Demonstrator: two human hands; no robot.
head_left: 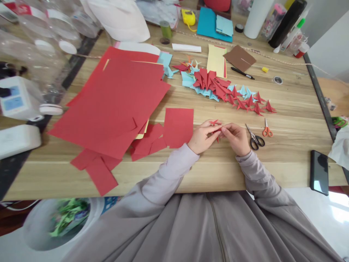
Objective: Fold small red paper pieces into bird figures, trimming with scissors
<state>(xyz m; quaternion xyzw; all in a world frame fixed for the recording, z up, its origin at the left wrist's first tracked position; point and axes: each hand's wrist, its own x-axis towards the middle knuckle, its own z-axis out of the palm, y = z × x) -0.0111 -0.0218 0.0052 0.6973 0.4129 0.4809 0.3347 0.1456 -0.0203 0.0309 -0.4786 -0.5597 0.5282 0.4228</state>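
My left hand and my right hand meet just above the wooden table, both pinched on a small folded red paper piece between their fingertips. A red paper square lies flat just left of my left hand. Orange-handled scissors rest a little to the right of my right hand. Behind the hands, a row of folded red and light blue paper cranes stretches across the table.
A big stack of red sheets and red offcuts fills the left. A black phone lies near the right front edge. A pen, yellow paper, brown card and bottles stand at the back. A bin sits below left.
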